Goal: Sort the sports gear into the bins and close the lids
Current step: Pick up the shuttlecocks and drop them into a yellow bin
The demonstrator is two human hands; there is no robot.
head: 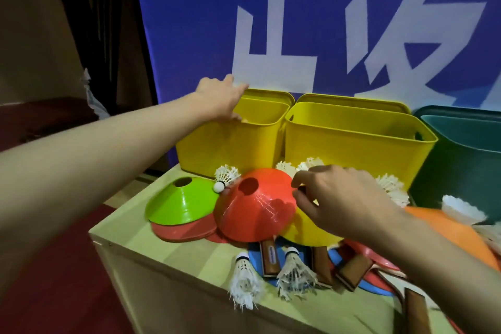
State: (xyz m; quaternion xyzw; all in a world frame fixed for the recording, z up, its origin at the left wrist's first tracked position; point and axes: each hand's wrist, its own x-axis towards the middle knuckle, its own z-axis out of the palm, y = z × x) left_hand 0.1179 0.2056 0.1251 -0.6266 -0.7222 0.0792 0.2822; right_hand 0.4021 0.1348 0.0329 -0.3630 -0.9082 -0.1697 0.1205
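Note:
My left hand (219, 97) reaches over the left rim of the left yellow bin (233, 146), fingers pointing down into it; nothing shows in them. My right hand (341, 198) pinches the rim of a tilted red-orange cone (254, 206) between thumb and forefinger. A green cone (181, 203) lies on a red one (176, 232) to its left, and a yellow cone (306, 230) sits under my right hand. Shuttlecocks (245, 279) and wooden-handled paddles (352, 271) lie scattered at the front. A second yellow bin (352, 149) and a teal bin (461, 160) stand open.
All the gear lies on a wooden box (162, 255) whose left and front edges are close. Lids (271, 95) stand upright behind the bins against a blue banner (298, 22). An orange cone (455, 236) and more shuttlecocks (393, 187) crowd the right side. Red floor lies at the left.

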